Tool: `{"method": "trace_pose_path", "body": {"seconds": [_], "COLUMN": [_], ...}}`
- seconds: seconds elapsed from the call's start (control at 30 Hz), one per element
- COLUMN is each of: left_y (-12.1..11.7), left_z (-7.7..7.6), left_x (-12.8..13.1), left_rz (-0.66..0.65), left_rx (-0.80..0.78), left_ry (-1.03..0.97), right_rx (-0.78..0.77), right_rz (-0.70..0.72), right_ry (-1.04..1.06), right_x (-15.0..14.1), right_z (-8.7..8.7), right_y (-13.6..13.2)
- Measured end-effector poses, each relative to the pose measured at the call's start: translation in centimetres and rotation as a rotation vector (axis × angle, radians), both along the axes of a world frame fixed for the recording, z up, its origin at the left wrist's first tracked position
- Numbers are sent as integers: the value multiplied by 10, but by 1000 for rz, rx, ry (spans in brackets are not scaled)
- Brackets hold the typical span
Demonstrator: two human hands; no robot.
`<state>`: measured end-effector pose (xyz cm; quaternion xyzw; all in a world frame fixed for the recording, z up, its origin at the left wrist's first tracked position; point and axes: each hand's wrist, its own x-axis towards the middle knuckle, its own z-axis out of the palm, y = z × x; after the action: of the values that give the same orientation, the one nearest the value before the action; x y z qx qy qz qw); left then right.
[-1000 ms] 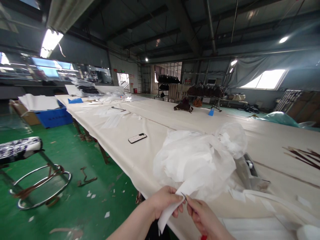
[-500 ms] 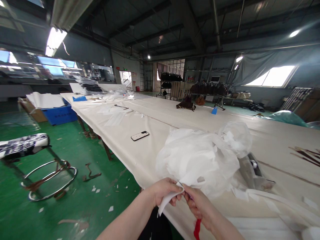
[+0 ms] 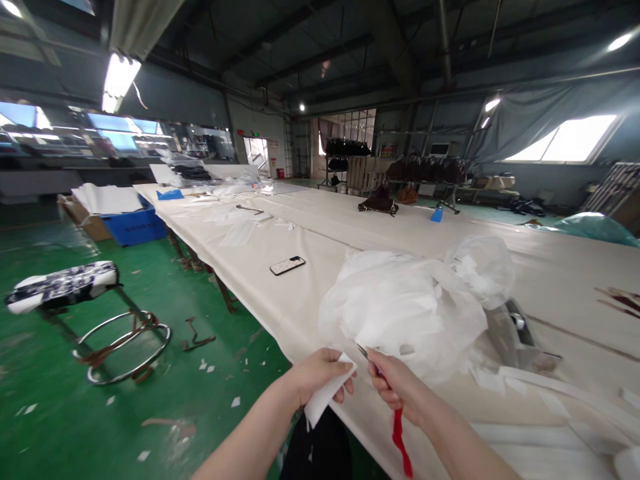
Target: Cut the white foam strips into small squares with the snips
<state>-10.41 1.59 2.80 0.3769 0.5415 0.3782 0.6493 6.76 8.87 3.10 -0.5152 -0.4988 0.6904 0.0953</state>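
Note:
My left hand [image 3: 323,377] is closed on a white strip [image 3: 327,393], thumb on top, with the strip's lower end hanging over the table edge. Just to its right, my right hand [image 3: 393,380] grips thread snips [image 3: 363,351], their pointed metal tip showing past the fingers and the rest hidden in the palm. From that hand dangles a red ribbon [image 3: 400,443]. The snips and the strip are a small gap apart. Right behind both hands lies a big translucent plastic bag [image 3: 400,300] filled with white pieces.
A phone [image 3: 287,265] lies on the cream-covered table [image 3: 260,300]. Beside the bag are a grey container [image 3: 520,333] and white strips [image 3: 535,440]. A stool [image 3: 65,287] and a blue crate [image 3: 135,225] stand on the green floor at left. Dark strips [image 3: 620,300] lie far right.
My right hand with the snips has drawn away from the white strip, where they met before. The strip's upper end now ends at my left hand. The red ribbon shows more fully.

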Motion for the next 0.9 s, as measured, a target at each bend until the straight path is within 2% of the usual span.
{"method": "trace_pose_path", "body": {"seconds": [0.07, 0.17, 0.23, 0.33, 0.43, 0.57, 0.77, 0.83, 0.9], "left_y": [-9, -16, -18, -18, -15, -8, 2, 6, 11], "left_z": [-2, -9, -13, -14, -12, -14, -21, -23, -25], "left_x": [6, 23, 35, 54, 69, 88, 121, 134, 147], "left_rz": [-40, -167, -245, -345, -381, -415, -394, -351, -276], "left_rx": [7, 27, 42, 40, 7, -29, -104, -103, -74], "left_ry": [-39, -73, -67, -83, -156, -251, -164, -130, -105], "right_rx": [190, 635, 769, 752, 692, 672, 671, 666, 584], "right_rz": [5, 50, 71, 51, 1, -154, -322, -393, -443], "right_ry": [-12, -100, -158, -143, -103, -91, -175, -212, -197], "right_x": [7, 19, 29, 50, 75, 111, 165, 179, 189], "right_z": [0, -4, -6, -8, -10, -15, -21, -23, -30], "right_y": [-7, -20, -28, -37, -42, -41, -44, -53, -66]}}
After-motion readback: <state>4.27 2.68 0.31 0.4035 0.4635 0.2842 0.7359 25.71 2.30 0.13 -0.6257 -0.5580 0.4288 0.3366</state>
